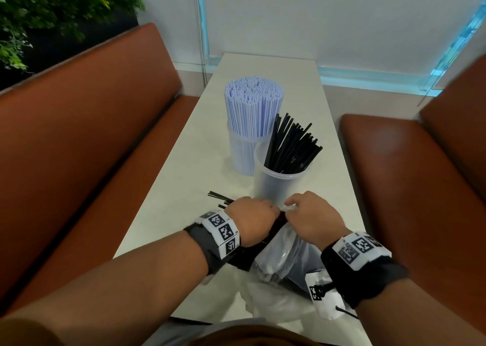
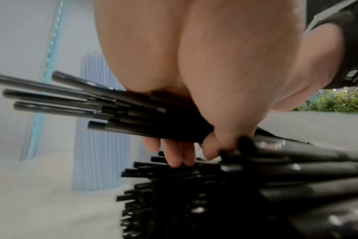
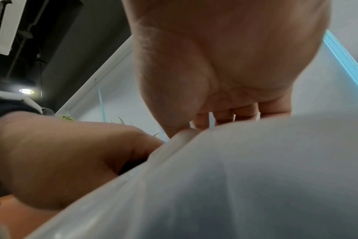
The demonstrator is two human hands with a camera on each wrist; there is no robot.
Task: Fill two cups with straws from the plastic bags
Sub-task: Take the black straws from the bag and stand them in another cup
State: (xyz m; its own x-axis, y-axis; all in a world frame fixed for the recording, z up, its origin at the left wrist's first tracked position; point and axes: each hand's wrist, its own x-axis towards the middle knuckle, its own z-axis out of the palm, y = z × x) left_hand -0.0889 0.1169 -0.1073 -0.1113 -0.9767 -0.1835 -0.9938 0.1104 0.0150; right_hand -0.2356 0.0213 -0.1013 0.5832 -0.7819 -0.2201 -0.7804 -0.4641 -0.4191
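At a booth tabletop (image 1: 200,146), left-hand fingers (image 2: 174,155) clamp black straws (image 2: 76,100) beside right-hand fingers (image 3: 243,113) pinching the plastic bag (image 1: 286,256).

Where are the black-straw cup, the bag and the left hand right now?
Black-straw cup (image 1: 278,188): head view, front wall below the rim.
Bag (image 1: 286,253): head view, clear plastic between the wrists.
Left hand (image 1: 249,219): head view, back of the hand.

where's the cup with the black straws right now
In the head view the cup of black straws stands mid-table, just beyond both hands and touching the front right of the cup of blue-striped straws.
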